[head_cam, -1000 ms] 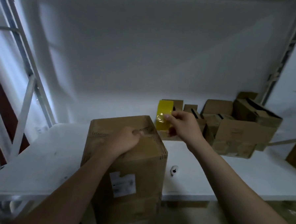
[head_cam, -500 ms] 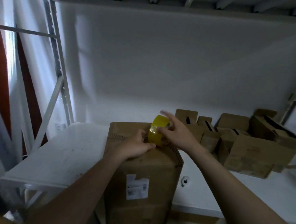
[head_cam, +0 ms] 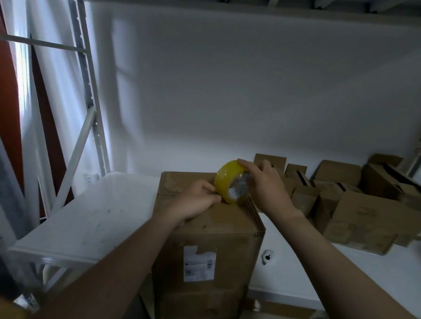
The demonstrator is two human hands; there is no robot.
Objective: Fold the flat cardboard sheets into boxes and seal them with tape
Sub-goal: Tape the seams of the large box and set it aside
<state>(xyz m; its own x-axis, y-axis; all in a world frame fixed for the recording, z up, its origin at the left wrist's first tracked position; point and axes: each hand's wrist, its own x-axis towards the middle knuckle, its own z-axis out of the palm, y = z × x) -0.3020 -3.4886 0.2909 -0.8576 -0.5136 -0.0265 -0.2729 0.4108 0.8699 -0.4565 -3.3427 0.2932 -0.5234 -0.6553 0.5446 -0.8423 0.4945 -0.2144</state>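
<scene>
White shelf (head_cam: pixel 91 219); right fingers (head_cam: pixel 247 165) grip tape roll (head_cam: pixel 224 179) atop box (head_cam: pixel 225 223); left fingers (head_cam: pixel 211 197) pinch it.

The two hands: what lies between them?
The yellow tape roll, gripped by the right hand, its edge pinched by the left hand, atop the cardboard box; head view.

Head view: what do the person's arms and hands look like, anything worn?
Nothing worn that shows: the left hand and right hand have no gloves, rings or watch. The left forearm and right forearm are bare, with no sleeve in frame.
</scene>
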